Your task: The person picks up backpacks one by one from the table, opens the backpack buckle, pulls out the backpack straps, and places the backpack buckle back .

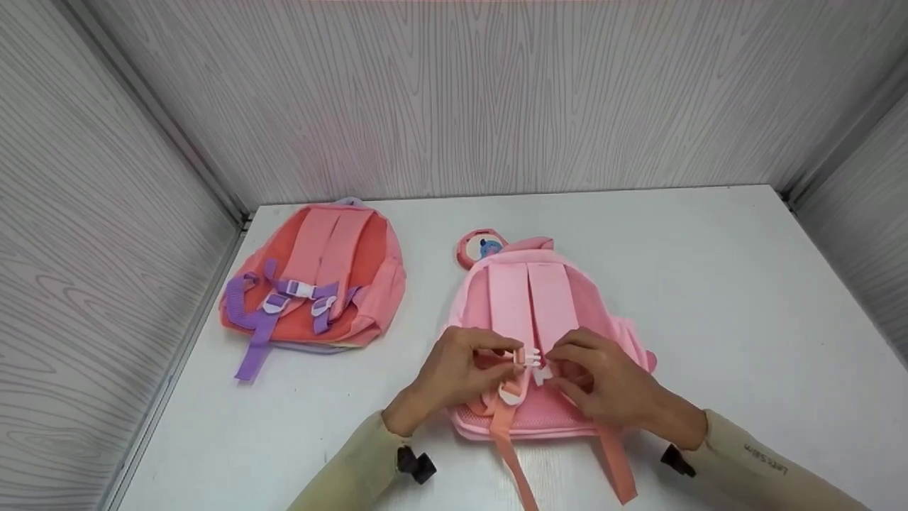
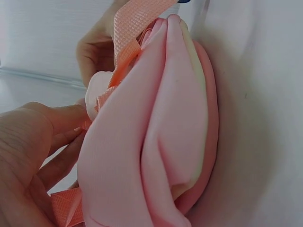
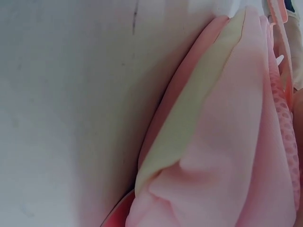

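A pink backpack point(image 1: 528, 419) lies on the table, its straps facing up. Over its lower back panel, my left hand point(image 1: 461, 365) pinches a white pronged buckle half point(image 1: 530, 357) on an orange strap, prongs pointing right. Just across from it, my right hand point(image 1: 603, 372) holds another white buckle piece point(image 1: 543, 375) at its fingertips; the fingers partly hide it. The two pieces are close together and look apart. Below the left hand is a white strap adjuster point(image 1: 509, 392). The left wrist view shows my left fingers beside the bag's side point(image 2: 123, 156); the right wrist view mostly shows the bag's fabric point(image 3: 222, 142).
To the left lies a second backpack point(image 1: 379, 301), coral with purple straps, its white chest buckle point(image 1: 301, 289) joined. Behind the pink bag's top sits a round pink tag point(image 1: 481, 247) with a blue figure. Orange strap ends point(image 1: 617, 465) hang toward the front. Grey wood-grain panels point(image 1: 482, 99) enclose the table.
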{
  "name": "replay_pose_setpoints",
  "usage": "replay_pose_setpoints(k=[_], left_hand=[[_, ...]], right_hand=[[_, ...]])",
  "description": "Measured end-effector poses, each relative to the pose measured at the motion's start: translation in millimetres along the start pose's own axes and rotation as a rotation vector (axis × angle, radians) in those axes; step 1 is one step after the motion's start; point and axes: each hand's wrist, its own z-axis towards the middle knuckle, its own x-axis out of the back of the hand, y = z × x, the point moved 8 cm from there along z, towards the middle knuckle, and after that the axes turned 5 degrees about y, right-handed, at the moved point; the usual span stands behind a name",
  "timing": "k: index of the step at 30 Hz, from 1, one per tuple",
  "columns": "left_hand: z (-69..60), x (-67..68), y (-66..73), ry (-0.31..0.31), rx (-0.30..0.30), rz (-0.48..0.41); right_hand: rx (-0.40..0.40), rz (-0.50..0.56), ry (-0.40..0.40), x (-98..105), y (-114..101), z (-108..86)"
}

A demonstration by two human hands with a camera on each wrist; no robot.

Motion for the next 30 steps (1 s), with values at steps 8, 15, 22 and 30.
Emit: replay_pose_setpoints(k=[8, 15, 22, 30], left_hand=[[1.2, 0.4, 0.6, -0.005, 0.002, 0.005], [0.9, -2.4, 2.6, 0.008, -0.042, 0.000], [1.2, -3.4, 3.6, 0.009, -0.056, 0.002], [0.9, -4.1, 2.4, 0.000, -0.048, 0.004]], right_hand=[[-0.040, 0.013, 0.003, 1.0, 0.4, 5.7], [-0.039, 0.084, 0.032, -0.1, -1.9, 8.8], [-0.028, 0.108, 0.035, -0.5, -5.0, 13.1], [-0.050, 0.110, 0.035, -2.1, -3.1, 14.0]])
